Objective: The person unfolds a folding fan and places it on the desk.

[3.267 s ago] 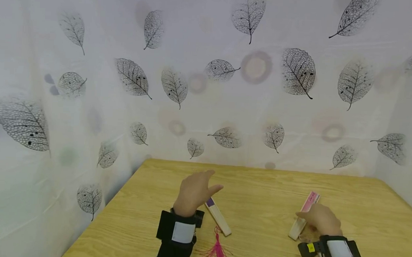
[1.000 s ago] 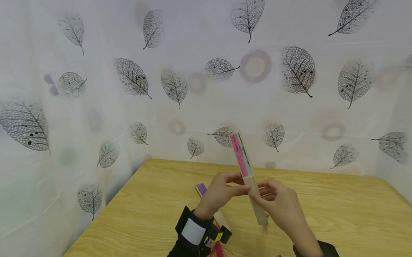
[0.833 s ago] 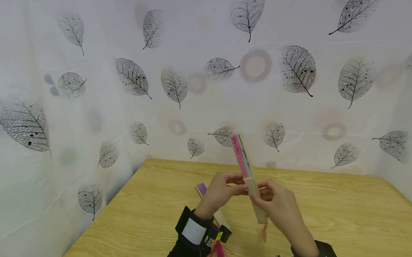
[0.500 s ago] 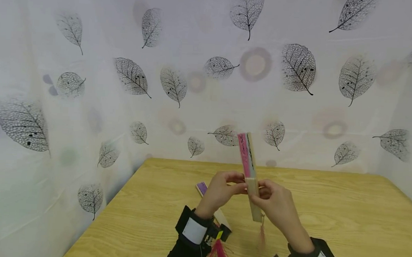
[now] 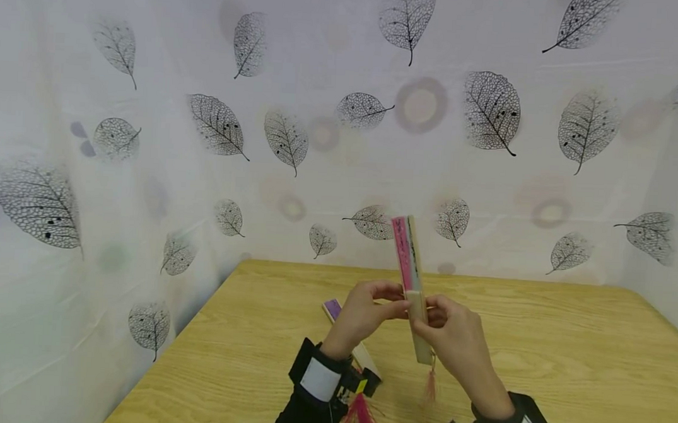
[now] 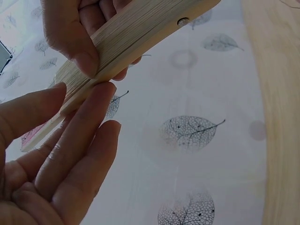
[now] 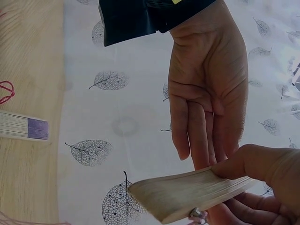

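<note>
Both hands hold a folded folding fan (image 5: 406, 258) upright with a slight tilt, above the table. Its pink end points up, and a pale pink tassel (image 5: 431, 387) hangs from its lower end. My left hand (image 5: 363, 316) pinches the fan's left side near the middle, between thumb and fingers. On the opposite side, a little lower, my right hand (image 5: 457, 335) grips the bare wooden sticks (image 7: 187, 192). A metal rivet (image 6: 183, 22) shows near the fan's end in the left wrist view. All the ribs lie together.
A second folded fan (image 5: 331, 308), purple at one end, lies on the wooden table (image 5: 537, 346) partly behind the left wrist. Its bright pink tassel (image 5: 360, 419) lies nearer the front edge. A leaf-printed curtain (image 5: 341, 167) surrounds the table's back and sides.
Earlier the right hand was at the pink fan on the table; the fan is now raised between both hands. Over the last second it has swung slightly more upright, its top moving right.
</note>
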Demonstrator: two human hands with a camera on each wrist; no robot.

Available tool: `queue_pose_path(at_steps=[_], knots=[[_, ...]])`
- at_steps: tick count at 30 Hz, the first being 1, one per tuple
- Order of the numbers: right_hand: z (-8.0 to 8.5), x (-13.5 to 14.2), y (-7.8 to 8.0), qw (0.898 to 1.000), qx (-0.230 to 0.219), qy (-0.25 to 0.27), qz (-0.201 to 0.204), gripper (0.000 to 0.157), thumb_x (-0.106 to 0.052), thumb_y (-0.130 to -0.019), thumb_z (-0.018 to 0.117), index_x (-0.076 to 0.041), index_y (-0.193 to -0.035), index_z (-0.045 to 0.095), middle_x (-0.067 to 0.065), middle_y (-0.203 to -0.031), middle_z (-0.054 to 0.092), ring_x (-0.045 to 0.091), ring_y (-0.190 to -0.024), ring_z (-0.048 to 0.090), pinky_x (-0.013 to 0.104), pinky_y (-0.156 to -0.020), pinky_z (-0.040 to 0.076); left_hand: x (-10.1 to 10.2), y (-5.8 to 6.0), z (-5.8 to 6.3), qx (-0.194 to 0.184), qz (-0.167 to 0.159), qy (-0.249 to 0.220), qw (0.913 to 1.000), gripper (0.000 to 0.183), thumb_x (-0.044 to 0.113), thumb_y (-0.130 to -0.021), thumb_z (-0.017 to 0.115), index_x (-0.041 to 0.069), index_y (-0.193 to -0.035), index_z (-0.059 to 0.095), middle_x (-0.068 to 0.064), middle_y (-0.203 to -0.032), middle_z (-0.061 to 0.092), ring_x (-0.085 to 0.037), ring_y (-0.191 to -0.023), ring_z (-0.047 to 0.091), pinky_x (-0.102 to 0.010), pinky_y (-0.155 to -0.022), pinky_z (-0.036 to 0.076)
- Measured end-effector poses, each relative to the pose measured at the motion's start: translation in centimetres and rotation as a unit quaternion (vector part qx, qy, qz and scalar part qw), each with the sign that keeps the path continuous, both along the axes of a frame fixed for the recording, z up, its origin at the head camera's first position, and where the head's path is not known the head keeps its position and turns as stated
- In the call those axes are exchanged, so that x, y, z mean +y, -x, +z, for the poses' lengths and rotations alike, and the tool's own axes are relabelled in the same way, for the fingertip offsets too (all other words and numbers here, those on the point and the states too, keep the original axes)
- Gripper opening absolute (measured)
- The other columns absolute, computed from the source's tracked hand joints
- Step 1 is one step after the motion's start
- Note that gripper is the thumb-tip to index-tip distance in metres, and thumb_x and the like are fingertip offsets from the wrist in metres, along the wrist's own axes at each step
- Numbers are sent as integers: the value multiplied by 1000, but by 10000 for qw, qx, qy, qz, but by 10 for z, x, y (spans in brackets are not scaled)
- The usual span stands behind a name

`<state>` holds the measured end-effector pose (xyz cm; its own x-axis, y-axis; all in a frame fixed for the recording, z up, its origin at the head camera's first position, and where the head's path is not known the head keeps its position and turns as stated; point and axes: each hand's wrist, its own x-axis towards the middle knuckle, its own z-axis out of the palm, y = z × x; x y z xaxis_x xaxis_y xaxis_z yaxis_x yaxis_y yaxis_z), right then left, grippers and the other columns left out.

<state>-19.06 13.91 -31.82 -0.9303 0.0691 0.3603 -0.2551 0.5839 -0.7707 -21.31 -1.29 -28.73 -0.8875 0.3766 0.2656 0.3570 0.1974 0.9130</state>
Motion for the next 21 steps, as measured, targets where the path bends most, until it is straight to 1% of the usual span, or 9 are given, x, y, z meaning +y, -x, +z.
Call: queue_pose_path(at_steps=[4, 13, 17, 21], knots=[[0, -1, 0, 9999, 112, -34, -51, 28, -11, -74, 67, 2, -97, 62, 14, -80, 68, 17, -69, 63, 37, -61, 56, 0, -1, 1, 29, -32, -21, 10000, 26, 14, -83, 59, -3, -103, 62, -18, -97, 64, -16, -82, 61, -34, -75, 54], [0, -1, -1, 9997, 246, -41, -79, 29, -11, -73, 67, 3, -98, 62, 15, -80, 68, 18, -68, 63, 38, -61, 56, 0, -2, 3, 124, -205, -127, 9996, 26, 11, -84, 56, -6, -104, 60, -22, -99, 63, -22, -83, 62, -33, -75, 54], [0, 0, -1, 9996, 274, -30, -53, 30, -10, -74, 67, 4, -99, 61, 17, -82, 68, 20, -70, 63, 38, -62, 56, 0, 2, -1, 116, -288, -279, 9991, 24, 9, -85, 55, -7, -103, 60, -24, -100, 62, -25, -83, 62, -34, -75, 54], [1, 0, -1, 9997, 231, 27, -7, 29, -10, -75, 66, 5, -100, 61, 20, -86, 68, 21, -73, 64, 38, -64, 56, 1, 14, -12, 59, -331, -503, 9982, 23, 8, -85, 55, -6, -102, 60, -24, -100, 62, -25, -82, 63, -33, -74, 55]])
